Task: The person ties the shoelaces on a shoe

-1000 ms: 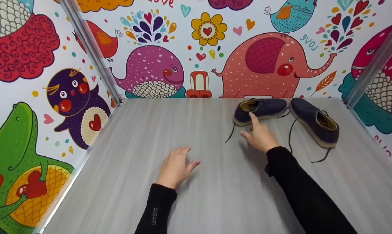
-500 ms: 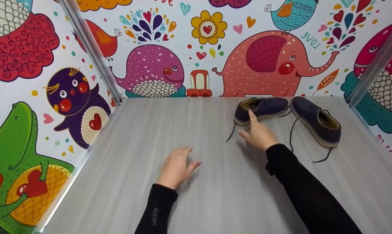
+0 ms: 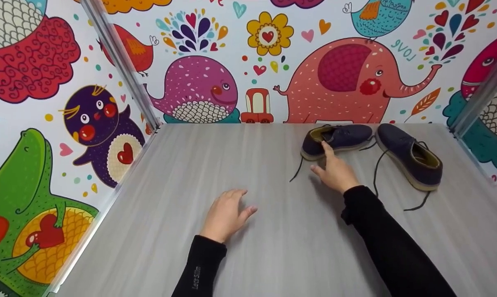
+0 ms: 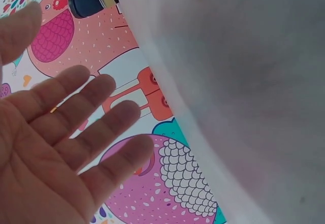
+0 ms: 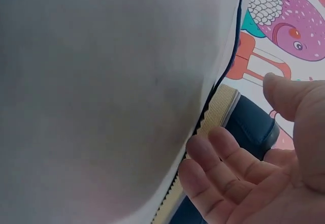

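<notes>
Two dark navy lace-up shoes stand on the grey wood-grain surface at the back right in the head view. The nearer-to-middle shoe (image 3: 351, 138) lies sideways, toe to the right; the other shoe (image 3: 409, 154) is angled with its heel toward me. My right hand (image 3: 336, 172) is at the first shoe's heel end, index finger extended over its side. In the right wrist view its loosely bent fingers (image 5: 195, 178) are right at the tan sole (image 5: 218, 112), gripping nothing. My left hand (image 3: 223, 216) hovers low over the surface, relaxed, holding nothing; the left wrist view shows its fingers spread.
Untied dark laces (image 3: 375, 177) trail from both shoes onto the surface (image 3: 215, 156). Printed cartoon panels (image 3: 269, 74) wall the back and sides, joined by metal corner posts (image 3: 123, 62). The shoes stand close to the back panel.
The head view has turned slightly left, so the scene sits a little further right. Both hands keep nearly the same pose, and the shoes stay in place.
</notes>
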The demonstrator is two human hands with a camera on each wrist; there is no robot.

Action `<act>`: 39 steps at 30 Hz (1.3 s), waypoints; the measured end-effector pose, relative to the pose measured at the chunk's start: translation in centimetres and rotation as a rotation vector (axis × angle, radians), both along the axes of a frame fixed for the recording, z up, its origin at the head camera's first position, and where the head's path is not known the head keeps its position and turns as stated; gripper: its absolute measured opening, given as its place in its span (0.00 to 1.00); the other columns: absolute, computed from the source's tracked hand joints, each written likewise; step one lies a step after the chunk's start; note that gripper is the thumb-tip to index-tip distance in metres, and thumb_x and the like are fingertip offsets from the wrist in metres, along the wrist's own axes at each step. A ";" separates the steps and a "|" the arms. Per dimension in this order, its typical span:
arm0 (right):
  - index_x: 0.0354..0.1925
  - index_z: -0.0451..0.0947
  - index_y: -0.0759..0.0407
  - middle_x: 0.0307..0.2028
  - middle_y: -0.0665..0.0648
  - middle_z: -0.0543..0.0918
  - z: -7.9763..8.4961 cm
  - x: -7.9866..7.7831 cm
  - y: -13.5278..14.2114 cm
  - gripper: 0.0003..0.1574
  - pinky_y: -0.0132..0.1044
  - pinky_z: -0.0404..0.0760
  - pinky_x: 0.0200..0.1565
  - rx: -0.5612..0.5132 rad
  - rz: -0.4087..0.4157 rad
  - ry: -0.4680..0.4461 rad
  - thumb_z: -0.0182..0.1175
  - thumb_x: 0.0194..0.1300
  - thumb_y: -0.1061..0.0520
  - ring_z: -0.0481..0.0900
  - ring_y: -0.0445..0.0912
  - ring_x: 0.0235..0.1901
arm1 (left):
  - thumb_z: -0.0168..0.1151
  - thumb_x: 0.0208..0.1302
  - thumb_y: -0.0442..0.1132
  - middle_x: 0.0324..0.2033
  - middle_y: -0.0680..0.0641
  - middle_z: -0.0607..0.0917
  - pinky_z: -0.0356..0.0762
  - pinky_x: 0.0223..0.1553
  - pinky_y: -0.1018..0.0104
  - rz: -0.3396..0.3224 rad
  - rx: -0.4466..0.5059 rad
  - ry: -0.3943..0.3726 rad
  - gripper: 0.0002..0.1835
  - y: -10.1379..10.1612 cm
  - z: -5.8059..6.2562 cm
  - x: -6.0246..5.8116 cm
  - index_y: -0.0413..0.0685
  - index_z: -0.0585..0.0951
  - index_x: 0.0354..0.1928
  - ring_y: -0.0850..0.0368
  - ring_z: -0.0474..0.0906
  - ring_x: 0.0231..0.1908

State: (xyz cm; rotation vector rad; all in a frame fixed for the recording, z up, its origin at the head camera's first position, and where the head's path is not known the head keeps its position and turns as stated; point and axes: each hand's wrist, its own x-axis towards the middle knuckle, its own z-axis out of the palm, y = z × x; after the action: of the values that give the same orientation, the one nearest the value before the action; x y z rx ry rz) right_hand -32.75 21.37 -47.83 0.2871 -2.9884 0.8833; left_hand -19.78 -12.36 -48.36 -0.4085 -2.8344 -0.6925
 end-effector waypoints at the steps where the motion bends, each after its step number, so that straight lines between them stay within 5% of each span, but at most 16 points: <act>1: 0.86 0.40 0.59 0.57 0.80 0.83 0.0 0.0 0.0 0.56 0.66 0.82 0.55 -0.007 -0.004 0.004 0.62 0.79 0.45 0.85 0.70 0.53 | 0.70 0.73 0.54 0.64 0.36 0.85 0.76 0.70 0.42 -0.003 0.001 0.001 0.31 0.0 0.0 0.0 0.39 0.81 0.67 0.36 0.80 0.67; 8: 0.87 0.31 0.59 0.55 0.79 0.84 0.2 -0.4 0.0 0.62 0.63 0.82 0.51 -0.013 0.022 0.000 0.61 0.79 0.43 0.86 0.68 0.47 | 0.70 0.73 0.53 0.64 0.37 0.85 0.75 0.71 0.42 -0.016 -0.012 -0.008 0.30 0.1 0.0 -0.1 0.39 0.81 0.67 0.37 0.79 0.67; 13: 0.87 0.38 0.58 0.43 0.75 0.87 0.3 -0.6 0.1 0.58 0.60 0.82 0.48 -0.023 -0.013 -0.036 0.62 0.79 0.43 0.86 0.64 0.42 | 0.69 0.73 0.53 0.65 0.36 0.84 0.74 0.71 0.41 -0.014 -0.018 -0.010 0.31 0.2 0.1 -0.2 0.39 0.80 0.67 0.37 0.79 0.68; 18: 0.75 0.60 0.65 0.52 0.80 0.85 0.1 -0.2 0.4 0.37 0.64 0.81 0.50 -0.034 -0.063 0.041 0.59 0.81 0.48 0.86 0.71 0.50 | 0.70 0.73 0.53 0.65 0.36 0.84 0.74 0.71 0.40 -0.014 -0.012 -0.012 0.31 0.1 0.1 -0.1 0.39 0.80 0.67 0.36 0.79 0.68; 23: 0.57 0.73 0.65 0.42 0.75 0.88 0.4 1.3 0.5 0.16 0.64 0.81 0.42 0.017 -0.044 0.217 0.60 0.81 0.55 0.87 0.70 0.41 | 0.70 0.73 0.53 0.64 0.36 0.84 0.75 0.71 0.41 -0.018 -0.018 0.009 0.31 0.2 0.1 -0.1 0.39 0.80 0.67 0.37 0.79 0.68; 26: 0.52 0.76 0.63 0.36 0.69 0.88 1.2 3.1 0.3 0.10 0.58 0.81 0.37 0.052 0.023 0.260 0.62 0.79 0.58 0.86 0.64 0.33 | 0.70 0.73 0.54 0.65 0.36 0.84 0.75 0.71 0.41 -0.021 -0.022 0.010 0.31 0.3 0.1 0.1 0.39 0.80 0.68 0.37 0.79 0.68; 31: 0.46 0.77 0.57 0.32 0.58 0.86 2.6 7.3 -0.6 0.03 0.47 0.78 0.33 0.100 0.191 0.208 0.63 0.77 0.60 0.79 0.49 0.28 | 0.71 0.72 0.53 0.64 0.37 0.85 0.76 0.70 0.42 -0.024 -0.024 0.037 0.31 0.4 0.6 0.4 0.40 0.81 0.67 0.38 0.80 0.67; 39: 0.42 0.72 0.50 0.29 0.51 0.81 2.3 15.5 -1.1 0.10 0.38 0.77 0.28 0.151 0.301 0.253 0.66 0.74 0.58 0.77 0.41 0.28 | 0.71 0.72 0.53 0.62 0.38 0.86 0.78 0.68 0.43 -0.108 0.009 0.075 0.30 1.5 1.0 1.1 0.40 0.81 0.66 0.38 0.82 0.65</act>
State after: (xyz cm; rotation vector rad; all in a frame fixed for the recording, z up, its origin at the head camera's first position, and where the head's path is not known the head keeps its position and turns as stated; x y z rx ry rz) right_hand -17.24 20.23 -45.51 0.8037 -2.8178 0.5813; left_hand -18.65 -10.85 -47.33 -0.5777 -2.7542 -0.6937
